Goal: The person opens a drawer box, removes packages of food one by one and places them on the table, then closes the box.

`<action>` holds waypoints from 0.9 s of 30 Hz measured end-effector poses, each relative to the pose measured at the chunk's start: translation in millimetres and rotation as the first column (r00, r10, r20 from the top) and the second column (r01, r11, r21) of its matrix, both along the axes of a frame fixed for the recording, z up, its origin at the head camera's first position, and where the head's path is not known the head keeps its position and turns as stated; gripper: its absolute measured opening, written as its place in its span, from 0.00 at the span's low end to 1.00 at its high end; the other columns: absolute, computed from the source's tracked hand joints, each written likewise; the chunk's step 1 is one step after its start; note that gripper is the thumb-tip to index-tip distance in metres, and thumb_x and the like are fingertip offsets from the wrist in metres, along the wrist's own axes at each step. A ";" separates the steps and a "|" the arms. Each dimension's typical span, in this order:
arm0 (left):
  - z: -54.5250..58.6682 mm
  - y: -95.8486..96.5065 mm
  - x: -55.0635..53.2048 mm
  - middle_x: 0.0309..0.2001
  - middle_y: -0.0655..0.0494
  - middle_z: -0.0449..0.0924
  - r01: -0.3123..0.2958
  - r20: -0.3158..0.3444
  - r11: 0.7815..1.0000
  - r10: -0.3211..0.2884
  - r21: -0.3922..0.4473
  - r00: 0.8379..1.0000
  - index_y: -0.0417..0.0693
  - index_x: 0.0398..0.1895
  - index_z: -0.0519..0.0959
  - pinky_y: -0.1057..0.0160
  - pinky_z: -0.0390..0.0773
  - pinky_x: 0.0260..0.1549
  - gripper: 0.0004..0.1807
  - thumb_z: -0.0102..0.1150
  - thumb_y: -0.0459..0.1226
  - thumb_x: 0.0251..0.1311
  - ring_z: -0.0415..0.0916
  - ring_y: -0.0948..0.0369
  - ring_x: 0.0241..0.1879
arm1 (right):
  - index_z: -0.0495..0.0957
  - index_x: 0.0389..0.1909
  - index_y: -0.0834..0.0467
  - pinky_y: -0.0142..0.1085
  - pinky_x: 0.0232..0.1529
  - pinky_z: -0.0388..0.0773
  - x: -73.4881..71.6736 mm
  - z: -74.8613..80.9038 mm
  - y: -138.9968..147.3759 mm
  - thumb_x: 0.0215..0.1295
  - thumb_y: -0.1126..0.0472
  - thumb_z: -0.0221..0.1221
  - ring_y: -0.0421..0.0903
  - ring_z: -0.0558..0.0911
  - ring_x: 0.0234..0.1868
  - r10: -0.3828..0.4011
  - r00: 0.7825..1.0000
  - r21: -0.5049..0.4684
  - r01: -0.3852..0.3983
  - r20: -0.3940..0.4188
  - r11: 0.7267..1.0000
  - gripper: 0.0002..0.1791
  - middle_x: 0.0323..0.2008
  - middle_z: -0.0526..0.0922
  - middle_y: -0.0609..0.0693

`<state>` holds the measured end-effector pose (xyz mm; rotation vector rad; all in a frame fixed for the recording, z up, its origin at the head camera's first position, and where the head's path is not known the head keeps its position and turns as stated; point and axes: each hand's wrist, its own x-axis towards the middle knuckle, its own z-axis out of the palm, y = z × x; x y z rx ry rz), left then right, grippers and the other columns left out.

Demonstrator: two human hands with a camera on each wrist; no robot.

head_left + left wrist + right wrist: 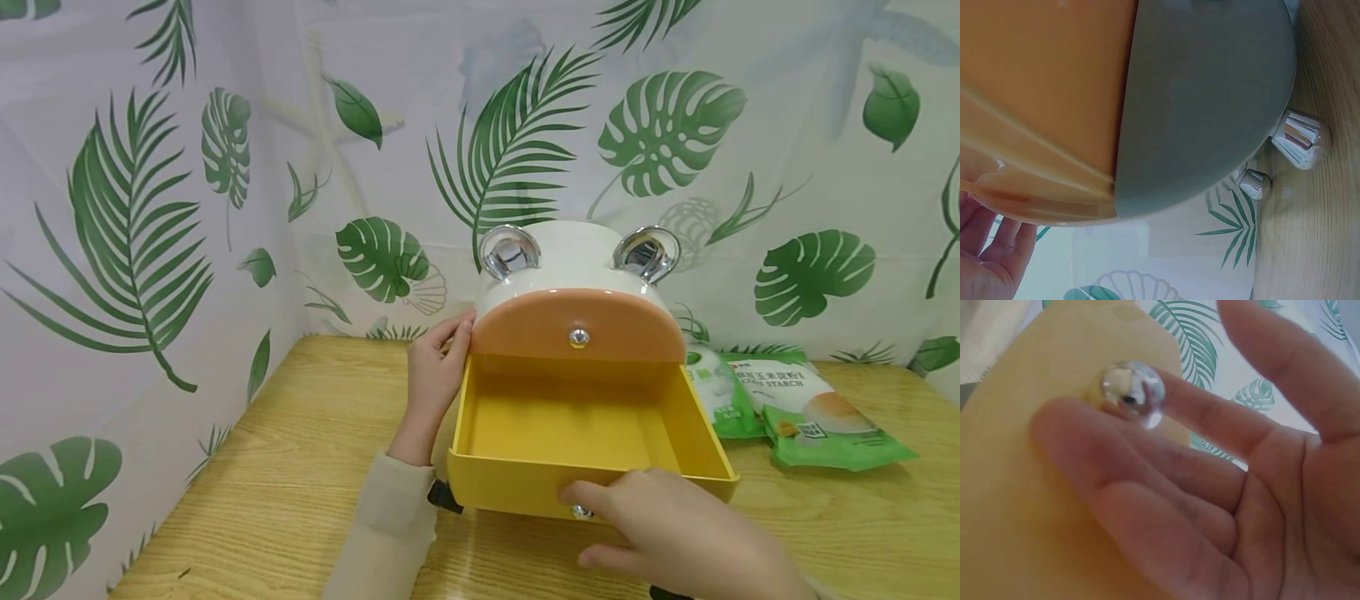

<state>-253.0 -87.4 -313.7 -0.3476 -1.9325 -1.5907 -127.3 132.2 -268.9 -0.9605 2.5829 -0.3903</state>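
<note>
The left hand (435, 367), fingers slightly bent, touches the left side of the white box (576, 258). The yellow drawer (510, 483) stands pulled out on the near side. In front, the right hand (667, 521) is loosely open, fingers apart around the silver knob (1132, 390); only its wrist view shows the palm. Farther right, two bags (821, 408) show in the head view alone.

A white backdrop printed with green palm and monstera leaves (390, 183) fills the upper part of the head view and continues down its left side. Across the lower part runs a yellowish wood-grain tabletop (285, 467), with a small dark mark (184, 573) at lower left. At middle right lies a green-and-white plastic bag lettered "CORN STARCH" (813, 400); just left of it, a second green-and-white bag (731, 400), partly hidden.
</note>
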 end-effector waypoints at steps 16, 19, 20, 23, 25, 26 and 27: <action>21.4 5.7 21.4 0.41 0.39 0.77 -0.005 0.027 1.000 0.005 0.002 1.000 0.29 0.42 0.77 0.56 0.76 0.38 0.11 0.50 0.28 0.59 0.74 0.49 0.45 | 0.71 0.37 0.44 0.26 0.18 0.64 -1.9 -2.3 -0.3 0.55 0.47 0.58 0.32 0.66 0.15 0.078 0.990 -0.076 -0.087 -0.118 0.993 0.12 0.14 0.64 0.35; 26.8 7.0 27.7 0.41 0.39 0.77 -0.005 0.021 1.000 0.005 -0.001 1.000 0.28 0.41 0.77 0.56 0.77 0.38 0.11 0.50 0.28 0.59 0.74 0.49 0.45 | 0.71 0.37 0.45 0.26 0.18 0.65 -2.7 -1.7 -0.2 0.55 0.47 0.58 0.32 0.66 0.15 0.077 0.989 -0.081 -0.087 -0.124 0.993 0.11 0.14 0.65 0.35; 27.1 7.0 28.0 0.41 0.39 0.77 -0.006 0.021 1.000 0.006 -0.001 1.000 0.29 0.41 0.77 0.56 0.77 0.38 0.11 0.50 0.28 0.59 0.74 0.49 0.45 | 0.71 0.37 0.45 0.26 0.19 0.65 -3.1 -1.4 -0.2 0.55 0.47 0.58 0.32 0.66 0.15 0.073 0.990 -0.082 -0.083 -0.121 0.993 0.11 0.14 0.65 0.35; 20.3 4.9 20.9 0.41 0.41 0.78 -0.002 0.013 1.000 0.002 0.004 1.000 0.31 0.42 0.78 0.56 0.77 0.37 0.11 0.51 0.30 0.59 0.74 0.51 0.45 | 0.72 0.37 0.46 0.26 0.19 0.65 -4.8 -0.6 -0.7 0.55 0.47 0.58 0.32 0.67 0.16 0.061 0.991 -0.090 -0.072 -0.119 0.993 0.11 0.15 0.66 0.34; 13.1 3.0 13.2 0.41 0.43 0.78 -0.003 0.010 1.000 0.003 0.002 1.000 0.33 0.42 0.78 0.57 0.77 0.37 0.12 0.51 0.32 0.59 0.74 0.53 0.45 | 0.72 0.37 0.47 0.26 0.19 0.66 -5.9 -0.7 -0.8 0.56 0.48 0.57 0.32 0.67 0.16 0.057 0.989 -0.100 -0.071 -0.135 0.992 0.11 0.15 0.66 0.34; 9.6 2.2 9.5 0.41 0.44 0.79 -0.002 0.007 1.000 0.002 0.000 1.000 0.34 0.42 0.78 0.58 0.77 0.37 0.12 0.52 0.32 0.59 0.74 0.54 0.45 | 0.72 0.37 0.47 0.26 0.19 0.66 -6.4 -0.7 -0.8 0.56 0.48 0.57 0.32 0.67 0.16 0.054 0.988 -0.107 -0.070 -0.145 0.992 0.11 0.15 0.66 0.34; 6.0 1.3 5.8 0.41 0.45 0.79 -0.002 0.004 1.000 0.002 -0.001 1.000 0.35 0.42 0.79 0.59 0.77 0.37 0.12 0.52 0.33 0.59 0.74 0.55 0.44 | 0.73 0.37 0.47 0.26 0.19 0.66 -7.1 -0.7 -0.8 0.56 0.48 0.57 0.32 0.67 0.16 0.052 0.985 -0.112 -0.071 -0.162 0.991 0.11 0.15 0.66 0.33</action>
